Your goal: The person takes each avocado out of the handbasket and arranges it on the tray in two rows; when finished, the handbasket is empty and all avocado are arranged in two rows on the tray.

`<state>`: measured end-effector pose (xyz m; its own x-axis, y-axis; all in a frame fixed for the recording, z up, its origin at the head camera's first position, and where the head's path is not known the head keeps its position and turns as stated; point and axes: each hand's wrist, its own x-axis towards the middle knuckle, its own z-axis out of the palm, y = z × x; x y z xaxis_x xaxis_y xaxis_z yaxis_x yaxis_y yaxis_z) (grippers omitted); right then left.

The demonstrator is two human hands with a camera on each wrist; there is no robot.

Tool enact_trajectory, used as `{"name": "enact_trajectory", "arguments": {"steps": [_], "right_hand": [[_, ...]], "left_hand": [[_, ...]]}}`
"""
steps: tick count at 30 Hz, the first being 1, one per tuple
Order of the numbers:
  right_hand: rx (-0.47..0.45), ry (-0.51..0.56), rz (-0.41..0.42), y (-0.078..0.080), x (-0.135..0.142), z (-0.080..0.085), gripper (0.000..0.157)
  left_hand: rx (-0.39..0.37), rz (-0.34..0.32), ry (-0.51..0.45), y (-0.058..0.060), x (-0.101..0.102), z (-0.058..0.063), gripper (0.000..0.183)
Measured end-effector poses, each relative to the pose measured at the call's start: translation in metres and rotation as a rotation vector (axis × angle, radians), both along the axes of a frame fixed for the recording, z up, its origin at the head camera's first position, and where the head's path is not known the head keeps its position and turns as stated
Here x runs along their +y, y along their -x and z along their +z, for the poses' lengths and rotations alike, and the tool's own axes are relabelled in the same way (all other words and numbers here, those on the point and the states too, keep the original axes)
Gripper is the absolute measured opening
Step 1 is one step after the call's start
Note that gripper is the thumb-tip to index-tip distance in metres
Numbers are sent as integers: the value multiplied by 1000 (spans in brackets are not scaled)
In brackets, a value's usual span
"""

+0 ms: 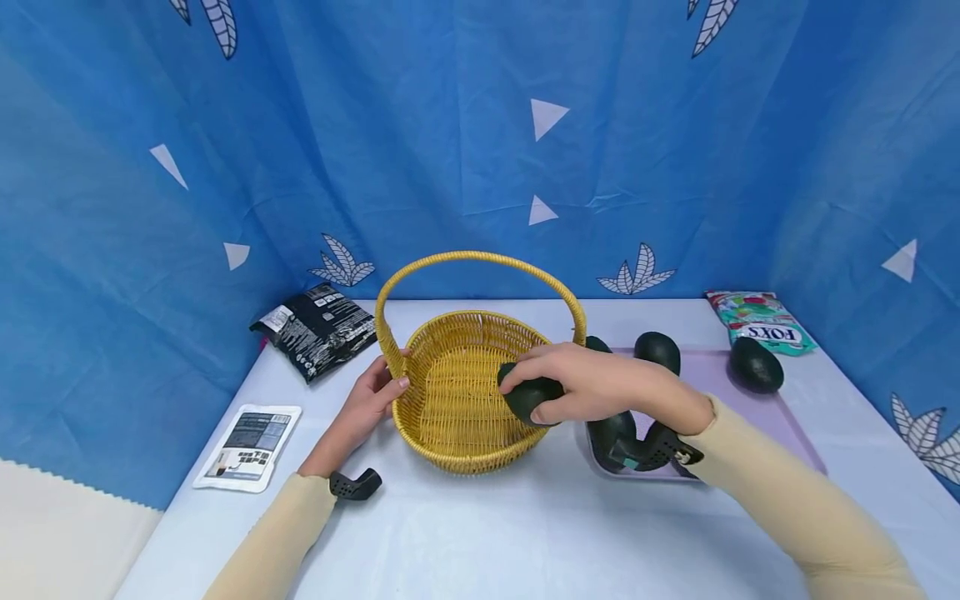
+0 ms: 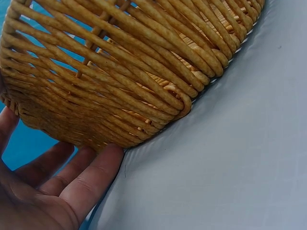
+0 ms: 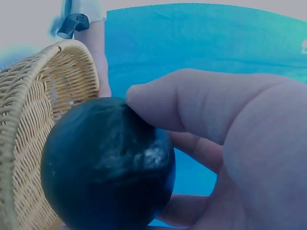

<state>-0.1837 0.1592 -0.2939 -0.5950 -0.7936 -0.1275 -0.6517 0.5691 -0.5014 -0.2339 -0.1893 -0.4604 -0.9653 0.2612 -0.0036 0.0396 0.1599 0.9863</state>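
Observation:
A yellow wicker basket [image 1: 465,446] with a tall arched handle stands on the table, its woven floor bare in the head view. My left hand [image 1: 375,390] holds its left side near the foot of the handle, thumb at the rim. In the left wrist view, fingers [image 2: 96,175] of that hand lie against the outer weave. Over the basket's right rim, my right hand [image 1: 573,379] grips a dark green avocado [image 3: 105,163] between thumb and fingers. In the right wrist view the avocado overlaps the basket's side.
Right of the basket lies a pinkish tray [image 1: 787,417] with several more avocados [image 1: 756,365], partly hidden by my right arm. A green FOX'S bag [image 1: 761,321] sits behind it. At left lie a black packet [image 1: 318,329] and a white packet [image 1: 249,447]. A blue curtain [image 1: 465,150] hangs behind.

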Motion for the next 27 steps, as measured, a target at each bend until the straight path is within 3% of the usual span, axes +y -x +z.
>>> {"name": "enact_trajectory", "arguments": {"steps": [9, 18, 27], "right_hand": [[-11, 27, -77, -14, 44, -1, 41], [-120, 131, -205, -33, 96, -2, 39], [64, 228, -336, -37, 160, -24, 47]], "left_hand": [[-4, 8, -11, -1, 1, 1, 60], [-8, 3, -3, -1, 0, 0, 60], [-26, 15, -20, -1, 2, 3, 61]]}}
